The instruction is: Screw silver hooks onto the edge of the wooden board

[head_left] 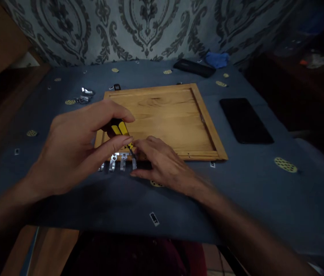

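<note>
A yellow-and-black screwdriver (123,128) is held by its handle between the thumb and fingers of my left hand (70,143). Its shaft slants down to the metal hook (134,163) at the near edge of a shallow wooden frame (209,126). Several silver hooks (112,163) hang in a row along that edge, to the left. My right hand (166,165) is closed around the edge beside the screwdriver tip, its thumb below against the hook. The right fingers partly hide the tip and whatever screw may be under it.
Loose metal pieces (84,99) lie on the blue patterned tablecloth (185,207) behind my left hand. A black phone (245,120) lies right of the frame. Farther back are a dark case (194,68) and a blue cloth (217,59), before a patterned curtain (147,27).
</note>
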Demonstrator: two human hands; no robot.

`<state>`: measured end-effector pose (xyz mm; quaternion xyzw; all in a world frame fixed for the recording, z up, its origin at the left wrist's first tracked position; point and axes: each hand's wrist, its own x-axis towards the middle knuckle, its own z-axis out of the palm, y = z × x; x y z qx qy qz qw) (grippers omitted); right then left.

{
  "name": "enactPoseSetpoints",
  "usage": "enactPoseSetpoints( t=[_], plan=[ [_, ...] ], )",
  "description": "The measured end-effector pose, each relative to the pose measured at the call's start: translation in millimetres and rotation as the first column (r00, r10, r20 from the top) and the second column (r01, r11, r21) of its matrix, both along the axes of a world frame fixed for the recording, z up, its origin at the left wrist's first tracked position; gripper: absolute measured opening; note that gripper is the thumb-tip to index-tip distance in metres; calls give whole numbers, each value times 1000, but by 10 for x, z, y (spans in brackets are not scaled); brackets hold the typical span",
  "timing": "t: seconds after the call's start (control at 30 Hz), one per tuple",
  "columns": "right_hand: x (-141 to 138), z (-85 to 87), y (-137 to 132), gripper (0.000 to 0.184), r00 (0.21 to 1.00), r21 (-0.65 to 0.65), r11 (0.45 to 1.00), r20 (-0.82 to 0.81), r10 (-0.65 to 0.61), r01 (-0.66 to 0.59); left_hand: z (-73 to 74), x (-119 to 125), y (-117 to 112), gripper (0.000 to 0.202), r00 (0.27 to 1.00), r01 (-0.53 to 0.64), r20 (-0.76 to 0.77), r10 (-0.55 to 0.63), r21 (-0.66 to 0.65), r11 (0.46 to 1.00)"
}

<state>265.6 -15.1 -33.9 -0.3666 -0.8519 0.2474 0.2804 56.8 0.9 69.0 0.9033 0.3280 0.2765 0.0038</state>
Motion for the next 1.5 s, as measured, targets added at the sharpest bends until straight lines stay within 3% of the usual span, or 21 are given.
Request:
enactPoseSetpoints(
  t=[0.27,0.8,1.07,1.5],
  plan=[
    [-4,33,7,51,1000,-12,1000,5,-5,5,18,-1,-2,17,1000,-18,19,18,-23,1000],
    [8,36,-3,38,1000,0,1000,19,16,-16,3,29,-121,28,969,-231,74,237,-79,970],
    [12,22,-6,47,1000,22,1000,24,5,-6,-20,-33,-56,21,963,-152,206,174,-117,981],
    [11,24,6,49,1000,-1,1000,17,25,-25,-41,-45,-57,24,973,-185,120,199,-122,975]
  ],
)
